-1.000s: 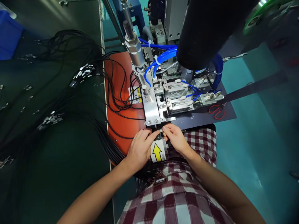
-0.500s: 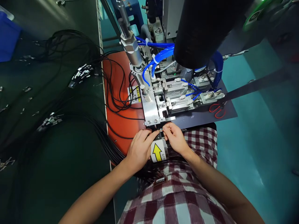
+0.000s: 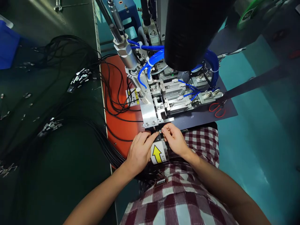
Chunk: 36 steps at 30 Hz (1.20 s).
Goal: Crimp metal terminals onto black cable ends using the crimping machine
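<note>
Both hands are at the front edge of a metal machine (image 3: 148, 116). My left hand (image 3: 140, 150) has its fingers bent, with the thumb reaching to a small metallic part (image 3: 160, 132); whatever lies under its fingers is hidden. Thumb and forefinger of my right hand (image 3: 174, 139) are pinched together at the other side of that small part, on something too small to name. Just below the fingertips is a white label with a yellow arrow (image 3: 157, 152). Black cables (image 3: 117, 103) cross the red-orange plate (image 3: 117, 125) left of the machine.
On the dark table (image 3: 58, 175) at left lie cable bundles with metal ends (image 3: 50, 126), a blue bin (image 3: 8, 45) and a wrench (image 3: 57, 6). Red-handled scissors (image 3: 217, 110) lie right of the machine. A thick black tube (image 3: 187, 37) hangs above it.
The view has shifted slightly, so the machine's upper parts appear a little further left. Both hands keep nearly the same pose at the machine's front edge.
</note>
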Tool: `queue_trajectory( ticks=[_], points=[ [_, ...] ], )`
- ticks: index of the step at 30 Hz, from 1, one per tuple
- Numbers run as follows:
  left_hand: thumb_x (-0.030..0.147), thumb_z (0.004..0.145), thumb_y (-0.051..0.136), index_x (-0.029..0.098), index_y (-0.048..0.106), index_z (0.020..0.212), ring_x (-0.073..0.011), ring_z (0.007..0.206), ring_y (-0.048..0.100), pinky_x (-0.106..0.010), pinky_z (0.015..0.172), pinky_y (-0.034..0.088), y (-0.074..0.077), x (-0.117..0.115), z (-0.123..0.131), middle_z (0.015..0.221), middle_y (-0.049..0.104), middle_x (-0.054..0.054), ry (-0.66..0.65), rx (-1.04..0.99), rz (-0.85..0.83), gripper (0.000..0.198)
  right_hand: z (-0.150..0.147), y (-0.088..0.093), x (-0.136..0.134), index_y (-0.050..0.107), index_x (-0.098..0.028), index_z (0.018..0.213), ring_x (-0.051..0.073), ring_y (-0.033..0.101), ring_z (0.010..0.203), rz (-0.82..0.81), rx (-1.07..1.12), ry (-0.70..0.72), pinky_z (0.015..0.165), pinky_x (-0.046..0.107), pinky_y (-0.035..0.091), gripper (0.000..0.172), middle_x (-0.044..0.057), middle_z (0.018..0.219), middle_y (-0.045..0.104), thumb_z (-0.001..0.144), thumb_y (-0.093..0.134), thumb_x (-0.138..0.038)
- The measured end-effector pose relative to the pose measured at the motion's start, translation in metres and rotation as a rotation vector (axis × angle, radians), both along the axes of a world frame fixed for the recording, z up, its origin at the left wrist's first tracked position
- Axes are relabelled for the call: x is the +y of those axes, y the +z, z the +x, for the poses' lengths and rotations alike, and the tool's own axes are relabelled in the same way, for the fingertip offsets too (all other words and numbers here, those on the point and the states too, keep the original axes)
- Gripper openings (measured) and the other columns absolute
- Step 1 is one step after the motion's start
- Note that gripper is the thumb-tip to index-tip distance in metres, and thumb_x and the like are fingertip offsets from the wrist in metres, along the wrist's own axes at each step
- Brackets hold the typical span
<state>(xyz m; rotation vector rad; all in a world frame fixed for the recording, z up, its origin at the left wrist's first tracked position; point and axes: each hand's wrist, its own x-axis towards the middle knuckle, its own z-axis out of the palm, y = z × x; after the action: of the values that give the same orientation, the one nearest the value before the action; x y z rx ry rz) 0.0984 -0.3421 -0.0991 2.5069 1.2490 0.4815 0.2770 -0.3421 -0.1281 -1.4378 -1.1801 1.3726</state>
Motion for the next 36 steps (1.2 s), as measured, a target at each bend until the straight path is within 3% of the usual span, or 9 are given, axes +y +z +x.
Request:
queue_trajectory(
  ticks=[2,7,10,23,29,36],
  points=[
    [0.014,0.093,0.040,0.015,0.056,0.125,-0.0209,0.087,0.051,-0.033,0.076,0.046,0.000,0.000,0.000,0.096,0.056,-0.010,-0.003,0.007,0.012,0.036,0.002,0.001,0.002,0.050,-0.022,0.075,0.013,0.045,0.053,0.024,-0.053,0.000,0.054,0.027,0.036,0.024,-0.004,0.058,0.048,0.092,0.050,-0.037],
    [0.011,0.091,0.042,0.011,0.057,0.122,-0.0213,0.086,0.050,-0.033,0.075,0.045,0.001,-0.001,0.001,0.096,0.056,-0.011,-0.010,0.032,0.030,0.035,0.000,-0.002,0.005,0.047,-0.021,0.073,0.011,0.044,0.049,-0.106,0.204,-0.011,0.051,0.026,0.038,0.030,-0.006,0.056,0.046,0.089,0.053,-0.045],
    [0.010,0.091,0.042,0.010,0.058,0.121,-0.0212,0.084,0.049,-0.032,0.073,0.044,0.001,0.000,0.002,0.094,0.056,-0.011,-0.012,0.033,0.043,0.034,-0.001,-0.005,0.005,0.048,-0.021,0.075,0.011,0.046,0.051,-0.127,0.233,-0.016,0.053,0.026,0.040,0.031,-0.006,0.059,0.047,0.087,0.056,-0.049],
    [0.009,0.089,0.040,0.011,0.060,0.120,-0.0234,0.079,0.048,-0.036,0.068,0.045,-0.001,0.001,0.013,0.090,0.056,-0.011,0.013,0.181,0.085,0.037,-0.012,-0.013,-0.002,0.047,-0.021,0.074,0.013,0.044,0.059,0.034,0.012,-0.127,0.055,0.026,0.036,0.027,-0.004,0.065,0.045,0.093,0.048,-0.039],
    [0.008,0.092,0.037,0.013,0.054,0.126,-0.0217,0.102,0.052,-0.035,0.087,0.050,0.007,-0.008,-0.005,0.108,0.055,-0.013,0.055,-0.023,-0.069,0.038,-0.010,-0.015,0.003,0.046,-0.021,0.074,0.012,0.042,0.052,-0.042,0.164,-0.103,0.050,0.025,0.035,0.030,-0.006,0.060,0.043,0.087,0.053,-0.047],
    [0.019,0.094,0.042,0.014,0.040,0.142,-0.0298,0.124,0.045,-0.047,0.105,0.042,0.000,-0.043,-0.029,0.136,0.049,-0.015,0.232,0.226,0.036,0.048,-0.010,-0.017,0.004,0.047,-0.021,0.074,0.011,0.044,0.051,-0.061,0.220,-0.093,0.050,0.025,0.038,0.033,-0.006,0.060,0.045,0.085,0.056,-0.050]
  ],
)
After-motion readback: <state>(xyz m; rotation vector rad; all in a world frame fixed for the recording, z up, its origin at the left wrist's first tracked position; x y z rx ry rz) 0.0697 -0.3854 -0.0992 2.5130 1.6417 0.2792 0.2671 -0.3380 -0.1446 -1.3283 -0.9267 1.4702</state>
